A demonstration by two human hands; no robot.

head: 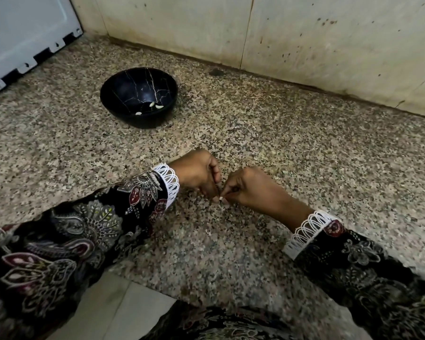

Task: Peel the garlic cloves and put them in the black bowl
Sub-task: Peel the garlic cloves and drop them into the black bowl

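**Both hands working one clove, short of the bowl**

The speckled countertop [304, 155] carries the black bowl [138, 96], veined pale, with three peeled cloves [152, 104] inside. Nearer than the bowl, the left hand [196, 174] and right hand [250, 187] pinch a garlic clove [220, 198] between fingertips. Small, white, likely light and slick; best held by its ends.

Both hands [196, 173] [249, 186] curled, fingers [216, 171] pinching together
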